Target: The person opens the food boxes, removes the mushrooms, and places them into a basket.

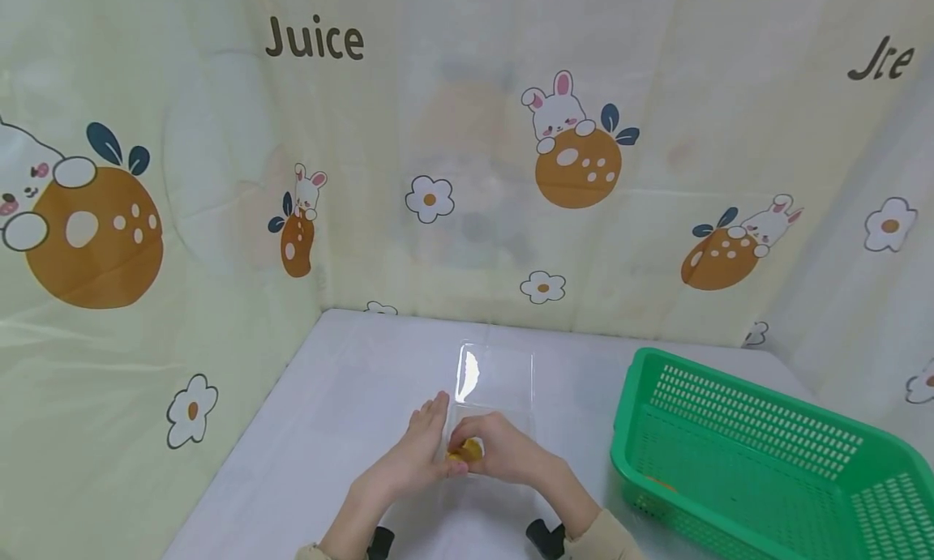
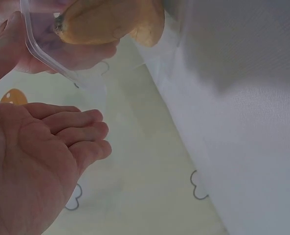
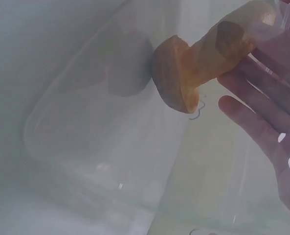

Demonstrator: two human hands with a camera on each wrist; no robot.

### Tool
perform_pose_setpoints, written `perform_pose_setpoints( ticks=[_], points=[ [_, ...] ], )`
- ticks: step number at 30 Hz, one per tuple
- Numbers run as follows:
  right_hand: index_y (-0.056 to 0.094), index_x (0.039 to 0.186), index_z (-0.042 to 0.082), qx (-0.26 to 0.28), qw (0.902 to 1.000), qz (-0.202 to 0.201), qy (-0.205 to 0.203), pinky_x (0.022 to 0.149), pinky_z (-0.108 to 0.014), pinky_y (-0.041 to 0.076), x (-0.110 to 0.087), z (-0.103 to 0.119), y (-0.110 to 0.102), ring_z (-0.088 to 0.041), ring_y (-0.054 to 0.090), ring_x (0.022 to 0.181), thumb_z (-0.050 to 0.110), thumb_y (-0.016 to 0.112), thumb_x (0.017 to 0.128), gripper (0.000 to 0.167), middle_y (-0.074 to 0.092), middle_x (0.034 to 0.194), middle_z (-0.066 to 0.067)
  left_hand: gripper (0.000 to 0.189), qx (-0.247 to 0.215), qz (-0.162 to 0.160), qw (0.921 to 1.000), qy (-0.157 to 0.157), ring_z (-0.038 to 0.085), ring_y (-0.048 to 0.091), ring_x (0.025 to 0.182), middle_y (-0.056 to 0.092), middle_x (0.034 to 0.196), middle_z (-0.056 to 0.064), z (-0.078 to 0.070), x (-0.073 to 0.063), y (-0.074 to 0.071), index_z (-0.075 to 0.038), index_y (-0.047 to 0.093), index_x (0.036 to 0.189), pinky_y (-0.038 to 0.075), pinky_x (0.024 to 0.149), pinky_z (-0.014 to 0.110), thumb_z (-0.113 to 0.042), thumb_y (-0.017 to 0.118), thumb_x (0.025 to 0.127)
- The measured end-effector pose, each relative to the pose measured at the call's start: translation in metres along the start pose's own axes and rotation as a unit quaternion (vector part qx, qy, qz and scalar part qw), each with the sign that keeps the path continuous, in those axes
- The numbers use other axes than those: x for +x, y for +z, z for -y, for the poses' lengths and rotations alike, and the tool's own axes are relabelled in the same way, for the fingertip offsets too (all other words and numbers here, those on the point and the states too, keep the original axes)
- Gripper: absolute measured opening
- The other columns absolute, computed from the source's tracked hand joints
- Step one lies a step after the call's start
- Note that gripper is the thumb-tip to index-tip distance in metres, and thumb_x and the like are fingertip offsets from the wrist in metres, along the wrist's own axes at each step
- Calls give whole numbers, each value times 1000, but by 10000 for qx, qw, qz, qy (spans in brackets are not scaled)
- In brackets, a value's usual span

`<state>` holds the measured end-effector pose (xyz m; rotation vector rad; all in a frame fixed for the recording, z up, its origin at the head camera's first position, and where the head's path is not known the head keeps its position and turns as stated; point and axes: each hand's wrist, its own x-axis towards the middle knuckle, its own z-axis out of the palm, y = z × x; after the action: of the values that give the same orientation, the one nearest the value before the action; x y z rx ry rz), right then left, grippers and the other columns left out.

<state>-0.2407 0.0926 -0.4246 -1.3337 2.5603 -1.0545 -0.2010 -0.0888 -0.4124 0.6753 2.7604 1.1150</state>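
I read this as the placing step. The right hand [image 1: 503,450] has its grip curled round the stem end of a tan, yellow-brown mushroom-shaped piece [image 1: 465,450] and holds it at the near left corner of the clear plastic hinged box [image 1: 496,382]. The box lies open on the white desk [image 1: 343,398]. In the right wrist view the mushroom-shaped piece [image 3: 193,68] hangs cap-first over the box's tray [image 3: 100,147]. The cap looks just clear of the floor, though I cannot tell for sure through the glare. The left hand [image 1: 412,455] holds nothing. Its grip is fully spread, with fingers straight and together, and the palm [image 2: 32,161] stands just beside the tray's left wall, as if to steady it. From the left wrist I cannot tell whether it actually touches. In my judgement the next move calls for lowering the piece until it rests flat inside the tray, then loosening the right grip without dragging the light box. The left palm should brace the wall meanwhile. The green slotted plastic basket [image 1: 751,418] stands well apart on the right. Something orange sits low inside it, too small to name.
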Motion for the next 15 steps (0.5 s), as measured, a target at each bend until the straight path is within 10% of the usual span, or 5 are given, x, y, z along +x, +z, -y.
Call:
perform_pose_setpoints(
  ticks=[15],
  points=[
    [69, 89, 14, 136, 9998, -39, -133, 79, -29, 49, 1, -5, 2, -16, 58, 79, 9, 78, 74, 18, 66, 86, 6, 96, -69, 22, 10000, -18, 40, 4, 136, 9, 151, 20, 1, -1, -1, 5, 9, 146, 16, 106, 55, -34, 69, 81]
  ],
)
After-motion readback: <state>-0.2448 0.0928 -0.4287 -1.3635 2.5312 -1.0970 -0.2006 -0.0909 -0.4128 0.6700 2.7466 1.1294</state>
